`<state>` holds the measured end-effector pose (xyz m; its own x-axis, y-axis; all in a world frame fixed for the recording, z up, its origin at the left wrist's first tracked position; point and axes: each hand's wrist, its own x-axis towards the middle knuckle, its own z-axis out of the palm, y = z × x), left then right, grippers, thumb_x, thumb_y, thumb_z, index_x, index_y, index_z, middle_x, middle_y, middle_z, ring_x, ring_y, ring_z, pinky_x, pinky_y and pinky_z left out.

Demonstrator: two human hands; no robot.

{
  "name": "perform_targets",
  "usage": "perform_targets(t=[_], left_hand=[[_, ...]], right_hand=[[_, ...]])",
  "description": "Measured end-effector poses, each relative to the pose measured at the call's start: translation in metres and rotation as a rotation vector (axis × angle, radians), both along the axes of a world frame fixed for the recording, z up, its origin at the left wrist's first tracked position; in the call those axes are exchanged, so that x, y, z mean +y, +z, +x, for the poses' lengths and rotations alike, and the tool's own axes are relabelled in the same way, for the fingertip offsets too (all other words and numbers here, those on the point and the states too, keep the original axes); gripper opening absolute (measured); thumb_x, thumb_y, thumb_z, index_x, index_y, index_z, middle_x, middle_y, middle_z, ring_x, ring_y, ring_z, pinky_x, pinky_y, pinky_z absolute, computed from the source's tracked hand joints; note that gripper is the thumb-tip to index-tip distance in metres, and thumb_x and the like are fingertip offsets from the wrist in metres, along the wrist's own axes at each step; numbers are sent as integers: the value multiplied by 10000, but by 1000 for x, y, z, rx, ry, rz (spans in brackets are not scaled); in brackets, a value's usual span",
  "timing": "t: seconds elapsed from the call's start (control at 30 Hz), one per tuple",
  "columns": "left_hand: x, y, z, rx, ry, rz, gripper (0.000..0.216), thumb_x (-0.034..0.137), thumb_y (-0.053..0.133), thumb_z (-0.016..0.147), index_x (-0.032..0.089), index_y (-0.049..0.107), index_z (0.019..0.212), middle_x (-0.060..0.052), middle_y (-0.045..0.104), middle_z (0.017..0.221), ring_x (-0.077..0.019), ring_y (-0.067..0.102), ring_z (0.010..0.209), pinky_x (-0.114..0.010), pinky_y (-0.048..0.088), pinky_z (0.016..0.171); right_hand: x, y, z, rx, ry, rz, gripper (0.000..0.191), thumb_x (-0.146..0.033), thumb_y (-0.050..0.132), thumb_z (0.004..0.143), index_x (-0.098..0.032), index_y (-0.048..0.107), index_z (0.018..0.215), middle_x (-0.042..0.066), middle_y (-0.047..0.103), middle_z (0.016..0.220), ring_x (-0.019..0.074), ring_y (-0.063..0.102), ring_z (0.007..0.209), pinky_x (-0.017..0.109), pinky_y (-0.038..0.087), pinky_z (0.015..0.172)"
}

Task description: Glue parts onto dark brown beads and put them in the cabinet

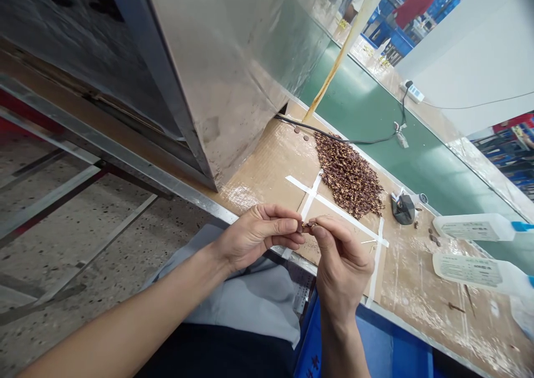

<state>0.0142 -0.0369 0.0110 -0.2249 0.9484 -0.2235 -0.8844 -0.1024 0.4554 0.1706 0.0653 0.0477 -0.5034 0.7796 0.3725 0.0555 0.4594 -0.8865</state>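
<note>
My left hand and my right hand meet over the front edge of the bench, fingertips almost touching. Between them is a small dark reddish-brown piece with a gold-coloured bit, too small to name. The left thumb and fingers pinch one side of it, and the right thumb and forefinger close on the other. Beyond the hands lies a heap of small brown and gold pieces on the cardboard-covered bench top. White tape strips cross the cardboard just past my fingers.
A large metal cabinet rises at the left. A black cable runs behind the heap. At right are a dark small device and two plastic bottles. Below the bench sits a blue bin. A person in red is far off.
</note>
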Motion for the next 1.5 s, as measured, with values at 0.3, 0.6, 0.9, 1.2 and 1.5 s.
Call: perform_targets(t=[0.3, 0.6, 0.9, 1.2, 1.5], left_hand=[[2, 0, 1, -15, 8, -1, 289, 276, 1129, 801, 166, 944, 993, -102, 908, 941, -191, 884, 791, -223, 721, 768], [4, 4, 1, -7, -2, -9, 320, 308, 1139, 791, 148, 940, 985, -103, 906, 931, -187, 885, 802, -235, 737, 804], [6, 7, 4, 9, -7, -32, 330, 308, 1146, 772, 143, 934, 963, -105, 901, 892, -184, 881, 790, -229, 731, 802], [5, 6, 7, 105, -22, -59, 317, 328, 1102, 832, 136, 932, 1019, -131, 900, 900, -207, 887, 816, -255, 723, 841], [5, 15, 2, 205, -36, -123, 397, 416, 1078, 865, 141, 930, 1111, -183, 914, 1147, -221, 884, 815, -271, 737, 793]], right_hand=[[-2, -13, -2, 45, -40, 174, 61, -254, 900, 1074, -301, 930, 1101, 35, 900, 1115, 251, 869, 1043, 399, 726, 937], [5, -12, -2, 55, -6, 270, 89, -186, 887, 1077, -263, 919, 1110, 50, 896, 1097, 250, 877, 1006, 391, 749, 896], [4, -5, 1, 60, 50, 464, 348, -42, 854, 1067, -304, 909, 1290, 37, 895, 1180, 242, 865, 1020, 392, 723, 922], [1, -8, 12, -27, -30, 289, 143, -194, 896, 1082, -284, 921, 1190, 40, 889, 1149, 250, 868, 1025, 389, 723, 949], [19, 1, 60, -82, -239, 267, 70, -311, 900, 1089, -271, 930, 1137, 53, 895, 1111, 261, 867, 1017, 391, 724, 912]])
